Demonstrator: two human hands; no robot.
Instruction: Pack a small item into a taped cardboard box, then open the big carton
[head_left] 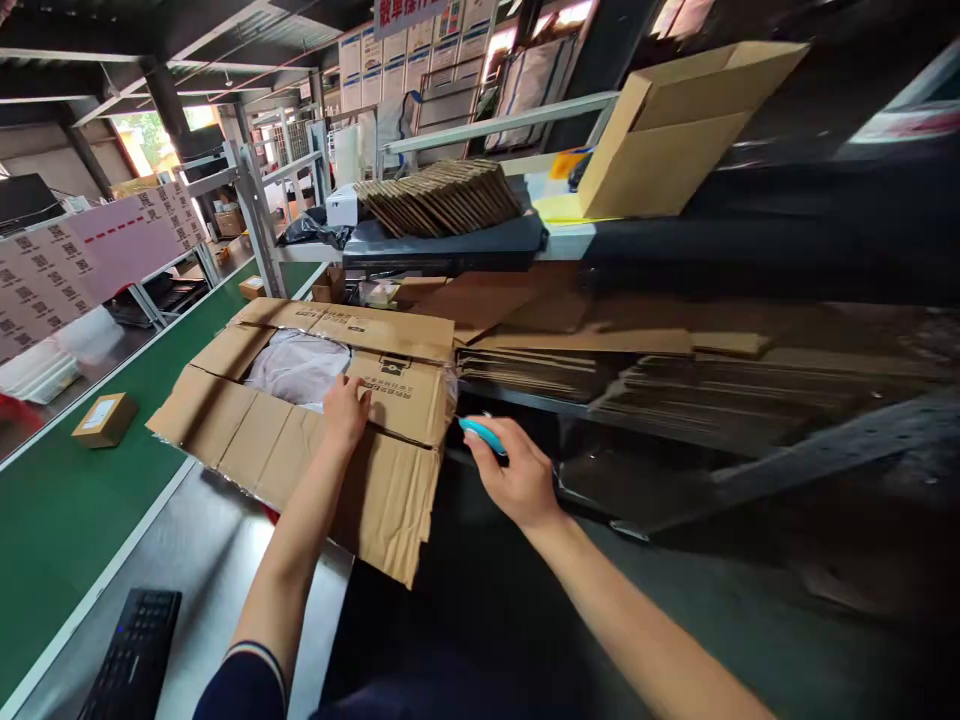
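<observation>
A large cardboard box point(397, 400) has its outer flaps folded outward, and a translucent plastic-wrapped content point(296, 368) shows through the gap between its inner flaps. My left hand point(346, 410) is at the edge of the right inner flap, thumb on top and fingers curled over the edge, partly hidden. To the right of the box, my right hand point(517, 470) is closed around a small teal box cutter point(484, 435), its tip close to the box's right side but apart from it.
A green conveyor belt point(45, 530) runs along the left with a small carton point(105, 420) on it. A black keyboard point(131, 650) lies on the metal table point(217, 560). Flattened cardboard point(525, 370) fills the shelf at right; above stand stacked cartons point(442, 195) and an open box point(667, 140).
</observation>
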